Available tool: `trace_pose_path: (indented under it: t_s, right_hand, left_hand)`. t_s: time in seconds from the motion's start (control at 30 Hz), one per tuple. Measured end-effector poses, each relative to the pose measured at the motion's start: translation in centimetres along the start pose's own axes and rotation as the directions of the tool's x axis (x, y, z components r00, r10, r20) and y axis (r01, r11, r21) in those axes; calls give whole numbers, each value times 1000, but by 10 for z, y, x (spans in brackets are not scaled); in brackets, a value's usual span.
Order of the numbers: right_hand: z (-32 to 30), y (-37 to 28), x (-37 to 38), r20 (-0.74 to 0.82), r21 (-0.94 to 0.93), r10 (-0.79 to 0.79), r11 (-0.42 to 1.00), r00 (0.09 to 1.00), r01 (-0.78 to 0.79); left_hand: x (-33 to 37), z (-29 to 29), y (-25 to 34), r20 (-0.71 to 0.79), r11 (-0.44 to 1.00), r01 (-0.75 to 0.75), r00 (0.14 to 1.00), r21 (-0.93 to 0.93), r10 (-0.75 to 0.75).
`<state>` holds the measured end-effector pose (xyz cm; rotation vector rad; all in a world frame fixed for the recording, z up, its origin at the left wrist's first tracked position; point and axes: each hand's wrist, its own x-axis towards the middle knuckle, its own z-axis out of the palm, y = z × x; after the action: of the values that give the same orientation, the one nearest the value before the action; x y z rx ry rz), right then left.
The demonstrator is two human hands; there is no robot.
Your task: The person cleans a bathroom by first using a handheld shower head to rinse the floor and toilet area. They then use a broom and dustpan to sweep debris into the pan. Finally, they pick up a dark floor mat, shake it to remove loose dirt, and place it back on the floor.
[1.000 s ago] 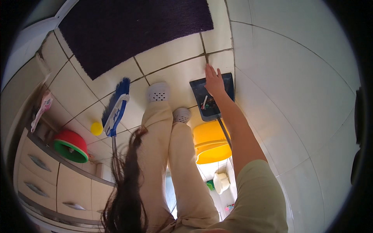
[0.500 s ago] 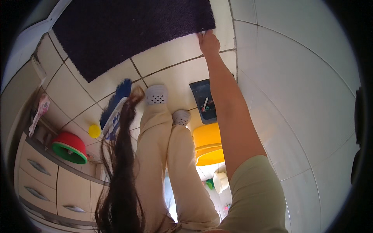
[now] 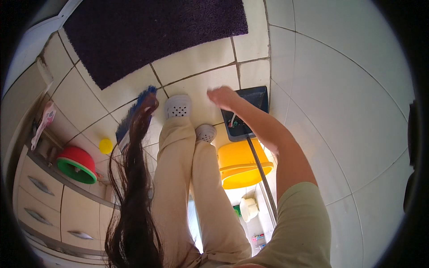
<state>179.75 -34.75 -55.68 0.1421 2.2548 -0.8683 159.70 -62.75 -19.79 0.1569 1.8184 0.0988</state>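
My right hand (image 3: 223,98) hangs above the tiled floor, beside the left edge of a black dustpan (image 3: 257,100). Motion smears its fingertips, so whether they are closed is unclear; I see nothing held. Small debris (image 3: 233,121) lies in the dustpan, whose long handle (image 3: 262,174) runs down behind my right forearm. Farther off, a dark purple mat (image 3: 156,40) lies spread on the floor. Left of my feet is a broom head with blue bristles (image 3: 127,117), partly covered by long dark hair (image 3: 136,201). My left hand is out of the picture.
A yellow bucket (image 3: 246,163) stands behind the dustpan. At the left are a yellow round object (image 3: 106,146), a red and green basin (image 3: 78,163) and drawers (image 3: 44,185). White tiled wall (image 3: 339,111) rises at the right. My feet wear pale clogs (image 3: 178,106).
My right hand has let go of the mat's near right corner and drawn back toward me and left. The dustpan and its handle show more fully. The mat lies nearly as before.
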Motion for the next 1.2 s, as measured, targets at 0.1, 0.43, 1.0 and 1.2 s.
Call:
trace_pose_path:
  t_s: [0.1, 0.43, 1.0, 1.2]
  right_hand:
    - [-42, 18, 36, -391, 514, 559, 791, 731, -330]
    - [-54, 38, 87, -455, 604, 795, 607, 401, -517]
    - [-18, 68, -55, -349, 204, 639, 766, 686, -610]
    - [-80, 127, 6, -392, 309, 839, 506, 377, -805]
  left_hand:
    - [-4, 2, 0, -5, 1000, 7, 1000, -5, -7]
    - [-5, -3, 6, 6, 1000, -11, 1000, 8, 11]
    - [-14, 9, 9, 6, 999, -34, 999, -7, 34]
    - [-22, 12, 16, -6, 999, -26, 1000, 19, 26]
